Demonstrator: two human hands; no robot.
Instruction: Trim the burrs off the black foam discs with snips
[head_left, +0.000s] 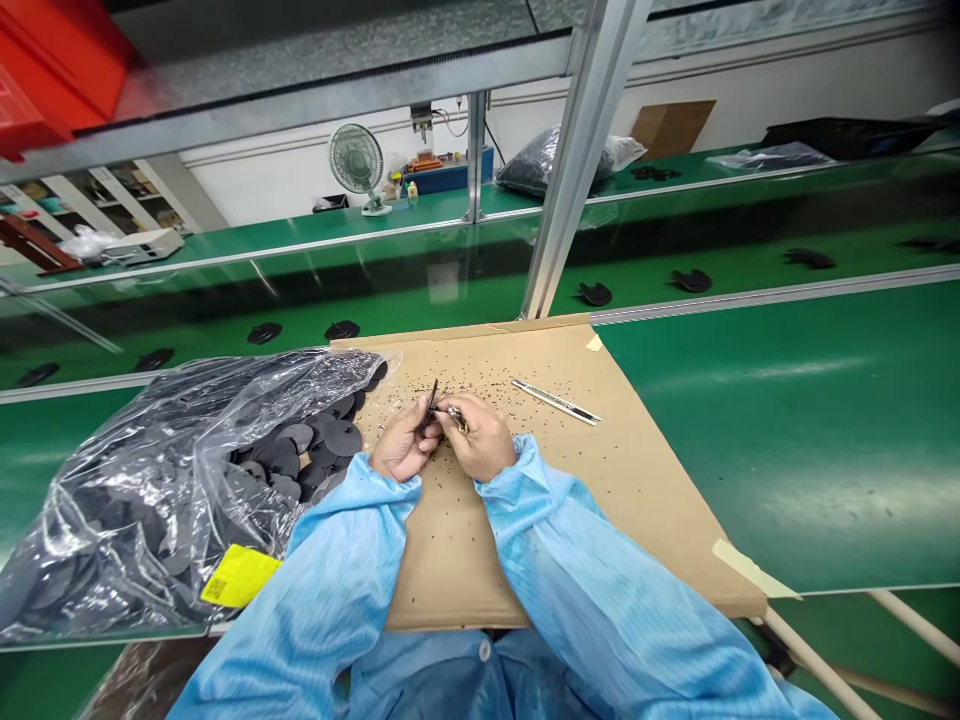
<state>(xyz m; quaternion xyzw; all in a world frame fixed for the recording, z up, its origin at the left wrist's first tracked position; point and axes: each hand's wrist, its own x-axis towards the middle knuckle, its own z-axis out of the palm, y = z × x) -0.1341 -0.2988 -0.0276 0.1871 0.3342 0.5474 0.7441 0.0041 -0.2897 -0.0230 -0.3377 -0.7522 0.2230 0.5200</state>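
My left hand (403,440) is closed on a thin black plastic disc (430,402), seen almost edge-on. Close against it, my right hand (480,436) is wrapped round a small shiny metal hand tool (458,420); its tip is by the disc, and its exact kind is hidden by the fingers. Both hands are over a cardboard sheet (450,560) strewn with tiny dark bits. To the right of my hands lies a slim silver utility knife (556,401). On the left, a clear plastic bag (142,480) spills many black discs (343,437) toward my left sleeve.
A yellow label (240,577) sits on the bag. Behind the cardboard, a metal post (581,150) rises in front of a green conveyor belt (420,285) carrying spaced black parts (691,281). Farther back are a fan (356,160) and a filled bag (534,165). A red bin (56,65) is upper left.
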